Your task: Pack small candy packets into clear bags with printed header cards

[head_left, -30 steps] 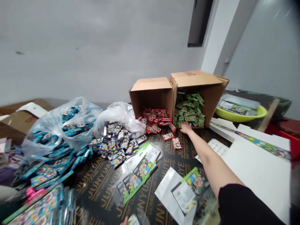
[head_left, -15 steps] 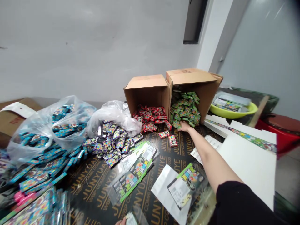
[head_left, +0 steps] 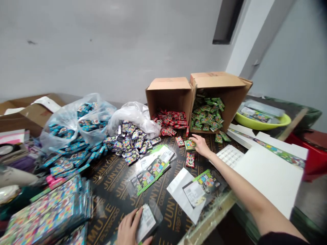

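Note:
My right hand (head_left: 201, 145) reaches across the dark board, its fingers closed on a small green candy packet (head_left: 189, 145) in front of the boxes. Two red packets lie close by, one red packet (head_left: 190, 159) just below the hand. Low in the view, my left hand (head_left: 130, 227) grips a flat clear plastic pouch (head_left: 147, 220) with a white printed label. Between the hands lie a printed black-and-green pouch (head_left: 201, 189) on white paper and a small stack of similar pouches (head_left: 152, 172).
Two tipped cartons spill red packets (head_left: 170, 120) and green packets (head_left: 208, 114). Purple packets (head_left: 133, 141) and blue packets (head_left: 74, 153) are heaped to the left beside plastic bags. Filled pouches (head_left: 51, 211) are stacked front left. A yellow basin (head_left: 263, 125) and white card sheets (head_left: 270, 177) stand right.
My right hand has come back from the green carton's mouth with a green packet. Two green packets now lie outside that carton. The view has shifted, bringing my left hand further into sight.

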Available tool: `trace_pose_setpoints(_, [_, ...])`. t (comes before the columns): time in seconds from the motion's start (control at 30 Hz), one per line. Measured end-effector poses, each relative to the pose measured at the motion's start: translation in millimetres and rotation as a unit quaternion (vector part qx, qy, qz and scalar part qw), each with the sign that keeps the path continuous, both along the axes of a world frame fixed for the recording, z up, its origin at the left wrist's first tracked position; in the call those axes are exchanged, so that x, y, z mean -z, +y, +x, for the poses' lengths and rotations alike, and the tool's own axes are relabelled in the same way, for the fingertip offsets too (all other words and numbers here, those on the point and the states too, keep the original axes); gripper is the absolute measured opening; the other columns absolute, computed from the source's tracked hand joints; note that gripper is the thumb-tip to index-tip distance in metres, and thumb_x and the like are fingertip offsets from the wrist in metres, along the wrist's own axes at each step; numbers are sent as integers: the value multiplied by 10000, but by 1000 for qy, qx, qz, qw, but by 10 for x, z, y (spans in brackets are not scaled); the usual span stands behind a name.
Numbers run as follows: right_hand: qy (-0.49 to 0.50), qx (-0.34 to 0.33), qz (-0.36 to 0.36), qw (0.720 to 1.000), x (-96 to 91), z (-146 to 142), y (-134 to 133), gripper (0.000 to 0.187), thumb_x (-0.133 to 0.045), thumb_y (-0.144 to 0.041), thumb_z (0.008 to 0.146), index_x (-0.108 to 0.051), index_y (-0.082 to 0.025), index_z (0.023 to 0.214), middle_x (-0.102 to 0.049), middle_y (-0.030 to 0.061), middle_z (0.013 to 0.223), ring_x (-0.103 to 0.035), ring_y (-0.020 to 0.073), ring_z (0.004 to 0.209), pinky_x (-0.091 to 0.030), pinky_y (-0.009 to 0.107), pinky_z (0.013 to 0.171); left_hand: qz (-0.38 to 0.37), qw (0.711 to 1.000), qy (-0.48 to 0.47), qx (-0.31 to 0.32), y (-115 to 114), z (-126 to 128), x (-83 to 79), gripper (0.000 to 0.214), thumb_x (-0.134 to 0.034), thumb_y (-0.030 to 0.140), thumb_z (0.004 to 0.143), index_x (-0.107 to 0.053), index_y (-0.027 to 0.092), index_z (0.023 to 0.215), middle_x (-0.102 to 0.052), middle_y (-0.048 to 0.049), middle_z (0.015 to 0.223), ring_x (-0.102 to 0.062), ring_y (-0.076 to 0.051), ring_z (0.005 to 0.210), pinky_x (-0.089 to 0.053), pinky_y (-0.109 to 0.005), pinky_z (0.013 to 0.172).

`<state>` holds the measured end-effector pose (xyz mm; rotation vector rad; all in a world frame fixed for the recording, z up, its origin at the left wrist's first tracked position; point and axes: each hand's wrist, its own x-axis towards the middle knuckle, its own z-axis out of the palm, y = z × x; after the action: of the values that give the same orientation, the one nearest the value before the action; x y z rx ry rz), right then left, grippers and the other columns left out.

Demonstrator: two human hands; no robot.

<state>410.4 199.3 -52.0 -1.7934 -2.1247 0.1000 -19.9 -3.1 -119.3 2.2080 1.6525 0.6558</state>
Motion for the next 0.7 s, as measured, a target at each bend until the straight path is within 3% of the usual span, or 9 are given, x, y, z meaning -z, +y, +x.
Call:
trace_pose_setpoints(0.1, [48, -199, 79, 976, -185, -718, -445, 599, -469, 20, 634, -547, -260, 1157, -324, 86, 1378, -327, 253, 1230, -287, 435, 958, -71, 980, -173, -62, 13, 259, -423, 573, -650, 447, 626, -568, 227, 1150, -557, -95, 1174, -506, -280, 1083, -398, -430, 920])
trace_pose_setpoints(0.17, [53, -347, 59, 934, -303, -1222, -787, 634, -426, 41, 657, -533, -308, 1176, -240, 46, 1431, -277, 234, 1269, -259, 430, 982, -159, 929, -330, -60, 52, 455, -694, 486, -618, 407, 681, -590, 191, 1115, -609, -97, 1081, -573, -238, 959, -455, -360, 830])
trace_pose_setpoints(0.23, [53, -446, 10, 894, -404, -1610, -1099, 705, -415, 48, 656, -468, -355, 1232, -179, 8, 1458, -222, 229, 1303, -218, 438, 1008, -258, 859, -439, -47, 90, 582, -867, 404, -666, 329, 656, -642, 145, 1014, -665, -83, 877, -603, -203, 807, -469, -307, 738])
trace_pose_setpoints(0.33, [110, -468, -46, 876, -486, -1904, -1403, 786, -455, -4, 655, -291, -347, 1343, -126, 21, 1471, -161, 257, 1327, -179, 471, 1019, -296, 796, -521, -88, 67, 601, -930, 210, -728, 243, 589, -678, 102, 738, -643, -35, 644, -569, -130, 599, -441, -241, 624])
trace_pose_setpoints(0.4, [172, -437, -72, 880, -484, -1984, -1507, 839, -548, -123, 660, -168, -283, 1390, -115, 70, 1469, -150, 290, 1326, -171, 486, 1020, -291, 768, -552, -143, -4, 552, -900, 190, -732, 251, 591, -659, 98, 677, -619, -17, 589, -520, -89, 506, -407, -210, 545])
trace_pose_setpoints(0.47, [211, -418, -84, 880, -439, -2046, -1578, 920, -643, -256, 620, -149, -240, 1395, -185, 108, 1441, -196, 311, 1304, -185, 480, 1020, -287, 755, -565, -165, -82, 503, -860, 211, -718, 287, 617, -652, 99, 685, -608, -11, 579, -487, -68, 463, -374, -191, 493])
trace_pose_setpoints(0.57, [238, -390, -62, 887, -316, -2123, -1651, 849, -677, -298, 583, -288, -249, 1336, -385, 101, 1317, -341, 293, 1215, -247, 436, 998, -277, 788, -534, -129, -154, 418, -805, 291, -663, 373, 673, -665, 104, 784, -647, -49, 678, -548, -109, 541, -419, -223, 544])
trace_pose_setpoints(0.63, [248, -346, -47, 904, -210, -2122, -1660, 775, -663, -267, 585, -344, -253, 1291, -452, 85, 1244, -397, 279, 1160, -277, 416, 976, -224, 860, -445, -108, -172, 320, -750, 392, -617, 426, 700, -653, 126, 949, -667, -93, 859, -603, -191, 744, -457, -309, 703])
trace_pose_setpoints(0.7, [234, -300, -46, 924, -87, -2069, -1632, 754, -660, -248, 584, -358, -250, 1274, -469, 84, 1224, -410, 281, 1143, -280, 419, 961, -143, 945, -281, -88, -182, 191, -664, 586, -668, 455, 621, -579, 163, 1121, -612, -122, 1079, -539, -276, 998, -377, -423, 897])
